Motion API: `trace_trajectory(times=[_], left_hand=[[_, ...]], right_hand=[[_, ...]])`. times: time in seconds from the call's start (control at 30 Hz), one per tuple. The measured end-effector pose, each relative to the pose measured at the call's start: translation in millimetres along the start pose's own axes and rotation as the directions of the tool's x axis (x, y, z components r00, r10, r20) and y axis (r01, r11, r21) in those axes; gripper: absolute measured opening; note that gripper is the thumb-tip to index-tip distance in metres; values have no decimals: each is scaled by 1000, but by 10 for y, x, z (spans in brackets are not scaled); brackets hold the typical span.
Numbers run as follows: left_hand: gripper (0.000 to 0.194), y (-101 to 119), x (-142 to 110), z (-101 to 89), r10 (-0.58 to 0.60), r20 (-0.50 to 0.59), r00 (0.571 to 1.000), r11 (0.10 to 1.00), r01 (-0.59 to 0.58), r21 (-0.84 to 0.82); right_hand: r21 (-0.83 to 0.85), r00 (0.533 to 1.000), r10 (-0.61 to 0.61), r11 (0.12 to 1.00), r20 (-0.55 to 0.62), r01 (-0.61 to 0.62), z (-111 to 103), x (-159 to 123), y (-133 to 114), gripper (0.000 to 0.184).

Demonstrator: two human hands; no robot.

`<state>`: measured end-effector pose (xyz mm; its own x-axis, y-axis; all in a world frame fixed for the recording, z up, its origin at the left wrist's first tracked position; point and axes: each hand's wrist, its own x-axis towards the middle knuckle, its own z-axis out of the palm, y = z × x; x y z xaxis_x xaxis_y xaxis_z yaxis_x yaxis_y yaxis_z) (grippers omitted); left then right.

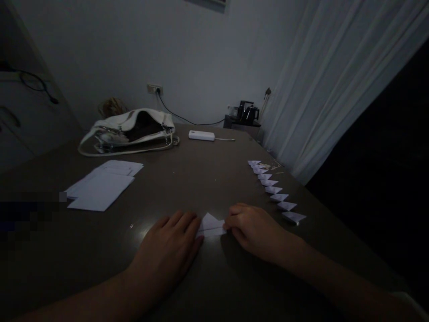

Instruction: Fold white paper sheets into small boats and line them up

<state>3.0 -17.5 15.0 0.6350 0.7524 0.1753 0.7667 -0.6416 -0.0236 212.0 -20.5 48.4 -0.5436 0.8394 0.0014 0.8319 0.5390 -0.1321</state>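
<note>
A small folded white paper (211, 230) lies on the table in front of me, with a pointed peak at the top and a flat band along its lower edge. My left hand (170, 246) rests over its left end, the paper showing between forefinger and thumb; that end is hidden. At the right end, the fingers of my right hand (251, 228) are closed in a pinch on the paper. To the right, several folded paper boats (275, 190) stand in a slanting row. Left of my hands lies a stack of white paper sheets (102, 190).
A brown table (197, 179) carries an open white handbag (134, 127) at the far left and a white power bank (201, 135) with a strap. Small scraps (270, 167) lie by the far boats. A black kettle (250, 114) stands beyond, near a white curtain (301, 89).
</note>
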Motion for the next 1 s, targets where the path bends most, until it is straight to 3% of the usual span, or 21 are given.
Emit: trace_trajectory(times=[0.3,0.47,0.6,0.73,1.0], left_hand=[[19,-61,31,31,-55,-15,998,967,49,-251],[14,-82,31,31,-52,-28,998,918,37,-396],[13,-75,25,32,-33,-40,999,853,7,-522],[12,-65,19,45,6,-70,998,812,-45,-582],[32,-79,12,21,109,-107,988,810,-150,-566]], right_hand=[[-93,998,-9,996,-70,2,52,3,-34,15],[45,989,11,999,-148,-4,113,18,-16,20],[235,984,17,972,-180,26,189,43,-9,37],[492,982,79,870,-171,16,250,69,-14,47],[837,983,142,547,-115,19,307,97,-19,30]])
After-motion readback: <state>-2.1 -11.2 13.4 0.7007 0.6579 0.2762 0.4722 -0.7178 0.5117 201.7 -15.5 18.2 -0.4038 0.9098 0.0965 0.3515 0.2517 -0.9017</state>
